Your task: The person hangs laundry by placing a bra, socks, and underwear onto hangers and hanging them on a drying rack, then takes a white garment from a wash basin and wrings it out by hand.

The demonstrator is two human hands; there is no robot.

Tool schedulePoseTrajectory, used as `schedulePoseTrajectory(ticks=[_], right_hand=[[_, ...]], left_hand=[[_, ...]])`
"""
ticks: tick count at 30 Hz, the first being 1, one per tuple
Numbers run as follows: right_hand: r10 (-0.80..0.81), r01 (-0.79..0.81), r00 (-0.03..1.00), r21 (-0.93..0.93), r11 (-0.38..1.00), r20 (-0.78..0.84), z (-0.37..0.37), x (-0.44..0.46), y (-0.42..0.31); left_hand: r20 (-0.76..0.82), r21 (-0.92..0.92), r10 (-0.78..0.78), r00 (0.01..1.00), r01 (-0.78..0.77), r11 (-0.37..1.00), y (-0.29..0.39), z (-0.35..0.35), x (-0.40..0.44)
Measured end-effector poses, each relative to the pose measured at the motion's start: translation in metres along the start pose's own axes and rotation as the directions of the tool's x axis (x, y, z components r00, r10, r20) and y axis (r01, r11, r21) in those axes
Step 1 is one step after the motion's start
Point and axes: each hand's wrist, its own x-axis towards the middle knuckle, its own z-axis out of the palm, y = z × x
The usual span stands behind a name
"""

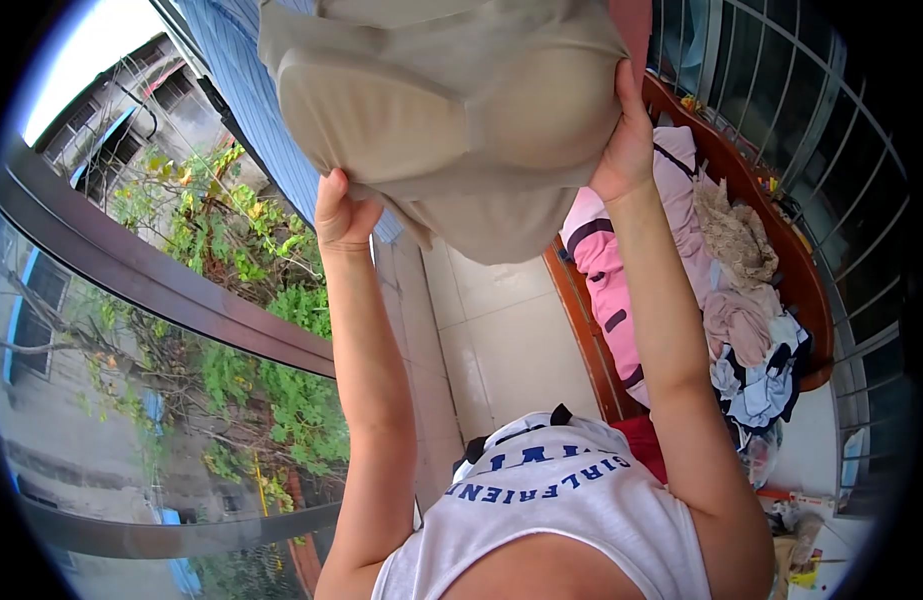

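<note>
A beige padded bra top (461,110) is held up in front of me, its two moulded cups facing me and its lower hem hanging loose. My left hand (347,212) is closed on the lower left side of it, thumb on the near face. On the other side, my right hand (627,145) grips the right edge beside the cup, thumb up along the fabric. The fingers of both hands are partly hidden behind the cloth. The upper part of the top runs out of view.
Behind the top hangs a blue striped cloth (231,70). To the right, a wooden bench (816,320) carries a pink garment (606,290), a beige lace piece (731,235) and several crumpled clothes (766,380). A window frame (161,270) lies left, metal bars (821,60) right.
</note>
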Motion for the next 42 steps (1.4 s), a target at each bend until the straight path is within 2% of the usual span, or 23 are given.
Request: schedulePoseTrajectory(ticks=[3, 5, 7, 8, 10, 11, 13, 14, 15, 17, 18, 19, 21, 22, 23, 26, 29, 32, 35, 37, 39, 40, 42], right_hand=[[-0.029, 0.027, 1.0, -0.083, 0.996, -0.013, -0.006, -0.001, -0.001], [-0.04, 0.037, 0.999, -0.143, 0.989, -0.014, -0.019, -0.005, -0.001], [0.049, -0.004, 0.99, -0.319, 0.948, 0.132, -0.035, -0.013, -0.001], [0.047, -0.003, 0.99, -0.319, 0.948, 0.131, -0.041, -0.018, -0.001], [0.176, -0.079, 0.984, -0.827, 0.556, 0.025, -0.041, -0.029, -0.001], [0.176, -0.08, 0.984, -0.828, 0.555, 0.023, -0.045, -0.03, -0.003], [-0.073, -0.089, 0.984, -0.808, 0.582, -0.161, -0.04, -0.03, -0.006], [-0.2, 0.043, 0.967, -0.677, 0.735, -0.156, -0.034, -0.034, -0.004], [-0.199, 0.04, 0.967, -0.677, 0.735, -0.159, -0.033, -0.037, 0.001], [0.107, -0.156, 0.987, -0.867, 0.473, -0.119, -0.037, -0.04, 0.01], [-0.032, -0.076, 0.993, -0.832, 0.549, -0.111, -0.039, -0.039, 0.015], [-0.032, -0.079, 0.993, -0.832, 0.55, -0.115, -0.039, -0.039, 0.012], [-0.174, -0.057, 0.959, -0.752, 0.657, -0.225, -0.042, -0.04, -0.002], [-0.029, -0.208, 0.963, -0.804, 0.557, -0.27, -0.053, -0.045, -0.001], [0.024, -0.197, 0.977, -0.843, 0.5, -0.214, -0.057, -0.05, 0.001], [-0.001, -0.16, 0.977, -0.745, 0.648, -0.211, -0.06, -0.058, 0.01], [-0.106, -0.013, 0.984, -0.657, 0.754, -0.14, -0.06, -0.065, 0.013], [-0.134, -0.085, 0.938, -0.587, 0.805, -0.319, -0.067, -0.069, 0.011], [0.017, -0.202, 0.963, -0.674, 0.71, -0.27, -0.055, -0.073, 0.009], [0.023, -0.165, 0.977, -0.682, 0.713, -0.212, -0.053, -0.071, 0.01], [-0.204, -0.094, 0.914, -0.671, 0.735, -0.352, -0.044, -0.069, 0.006], [-0.15, -0.147, 0.944, -0.783, 0.604, -0.292, -0.056, -0.066, 0.005], [-0.198, -0.073, 0.95, -0.786, 0.614, -0.243, -0.049, -0.05, -0.002]], left_hand=[[0.011, -0.186, -0.058, 0.998, 0.059, 0.981, 0.001, 0.001, -0.001], [-0.18, 0.107, -0.072, 0.981, 0.092, 0.99, 0.004, 0.023, -0.003], [-0.137, 0.182, -0.116, 0.984, 0.14, 0.973, 0.005, 0.034, -0.009], [-0.189, 0.343, -0.152, 0.97, 0.211, 0.916, 0.001, 0.036, -0.013], [-0.317, 0.64, -0.236, 0.919, 0.391, 0.662, -0.002, 0.034, -0.015], [-0.317, 0.638, -0.237, 0.918, 0.392, 0.663, -0.005, 0.032, -0.017], [-0.452, 0.458, -0.011, 0.892, 0.243, 0.855, -0.008, 0.031, -0.024], [-0.492, 0.515, 0.078, 0.867, 0.218, 0.829, -0.009, 0.032, -0.025], [-0.494, 0.513, 0.075, 0.866, 0.221, 0.829, -0.012, 0.032, -0.026], [-0.399, 0.634, -0.087, 0.913, 0.343, 0.693, -0.022, 0.032, -0.03], [-0.446, 0.613, 0.062, 0.893, 0.254, 0.748, -0.023, 0.034, -0.029], [-0.538, 0.58, 0.163, 0.827, 0.222, 0.784, -0.02, 0.035, -0.028], [-0.513, 0.597, 0.121, 0.85, 0.252, 0.762, -0.015, 0.027, -0.031], [-0.558, 0.605, 0.042, 0.829, 0.371, 0.705, -0.014, 0.026, -0.035], [-0.543, 0.514, -0.04, 0.839, 0.369, 0.774, -0.016, 0.028, -0.039], [-0.497, 0.399, -0.108, 0.861, 0.337, 0.852, -0.024, 0.024, -0.046], [-0.445, 0.379, -0.017, 0.895, 0.205, 0.902, -0.032, 0.033, -0.051], [-0.445, 0.396, -0.003, 0.896, 0.2, 0.896, -0.034, 0.037, -0.048], [-0.516, 0.448, -0.001, 0.857, 0.27, 0.852, -0.035, 0.039, -0.05], [-0.534, 0.477, -0.024, 0.845, 0.325, 0.817, -0.036, 0.042, -0.049], [-0.54, 0.444, -0.015, 0.841, 0.3, 0.844, -0.036, 0.035, -0.049], [-0.501, 0.507, 0.017, 0.865, 0.278, 0.816, -0.036, 0.033, -0.048], [-0.441, 0.647, 0.086, 0.893, 0.25, 0.721, -0.027, 0.031, -0.038]])
